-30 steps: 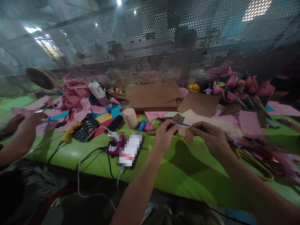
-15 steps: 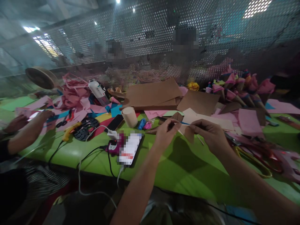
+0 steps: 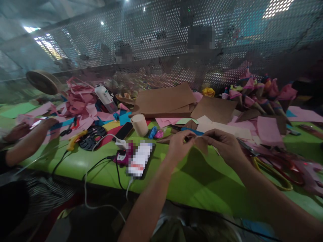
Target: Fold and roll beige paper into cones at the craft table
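Observation:
Over the green table [image 3: 199, 188], my left hand [image 3: 180, 145] and my right hand [image 3: 223, 144] are close together with fingers pinched. Between them is a small piece of brown paper [image 3: 201, 145], gripped by both at its upper edge and hanging down. My fingertips hide part of that edge. Just behind my left hand lies a blue strip-like thing [image 3: 190, 130], its kind unclear. A thin pale stick [image 3: 216, 150] shows below my right fingers. Scissors with yellow and red handles [image 3: 271, 173] lie to the right of my right hand.
Beside my left forearm are a phone [image 3: 140, 161], a purple power strip [image 3: 123, 157] with cables, and a cream paper roll [image 3: 139, 125]. Cardboard sheets [image 3: 163, 101] and paper cones [image 3: 262, 95] lie at the back. At left, another person's arm [image 3: 30, 141] works near a yellow-handled tool [image 3: 75, 139].
The brown flap that stood up above my left fingers has gone down, uncovering more of the blue thing behind. My hands have shifted slightly, still pinching the paper.

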Action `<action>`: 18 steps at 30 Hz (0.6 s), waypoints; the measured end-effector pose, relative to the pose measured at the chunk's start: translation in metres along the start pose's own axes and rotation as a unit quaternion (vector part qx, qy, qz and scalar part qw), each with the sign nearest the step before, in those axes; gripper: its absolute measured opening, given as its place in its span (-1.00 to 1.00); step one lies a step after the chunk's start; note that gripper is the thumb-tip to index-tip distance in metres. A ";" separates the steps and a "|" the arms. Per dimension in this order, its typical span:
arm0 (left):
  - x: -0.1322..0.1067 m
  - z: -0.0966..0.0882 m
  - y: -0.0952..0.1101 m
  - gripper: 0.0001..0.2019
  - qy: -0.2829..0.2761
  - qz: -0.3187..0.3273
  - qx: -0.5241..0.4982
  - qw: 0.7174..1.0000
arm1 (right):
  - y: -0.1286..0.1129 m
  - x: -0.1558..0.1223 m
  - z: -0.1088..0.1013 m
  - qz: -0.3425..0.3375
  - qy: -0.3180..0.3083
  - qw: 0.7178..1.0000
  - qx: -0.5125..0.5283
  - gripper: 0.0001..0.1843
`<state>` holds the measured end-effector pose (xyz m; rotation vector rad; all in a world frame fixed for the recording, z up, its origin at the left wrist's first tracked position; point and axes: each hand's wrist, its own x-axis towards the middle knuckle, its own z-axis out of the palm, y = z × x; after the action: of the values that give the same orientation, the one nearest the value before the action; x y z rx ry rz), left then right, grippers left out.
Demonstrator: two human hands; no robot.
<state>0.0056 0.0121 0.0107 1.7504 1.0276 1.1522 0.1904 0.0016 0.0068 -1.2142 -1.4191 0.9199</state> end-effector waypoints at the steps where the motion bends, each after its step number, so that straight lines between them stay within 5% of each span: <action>1: 0.000 0.000 0.000 -0.90 0.000 0.000 0.001 1.000 | -0.001 0.000 0.000 0.000 -0.002 1.000 -0.006 -0.57; 13: 0.003 0.000 -0.004 -0.64 -0.004 -0.122 -0.168 0.978 | 0.008 0.003 0.002 0.017 0.023 1.000 0.005 -0.50; 18: 0.002 0.001 -0.004 -0.67 -0.002 -0.119 -0.183 0.976 | 0.011 0.003 0.005 0.037 0.066 0.995 0.061 -0.51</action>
<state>0.0059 0.0153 0.0078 1.3034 0.9243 1.1032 0.1879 0.0076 -0.0041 -1.2187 -1.2028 0.9464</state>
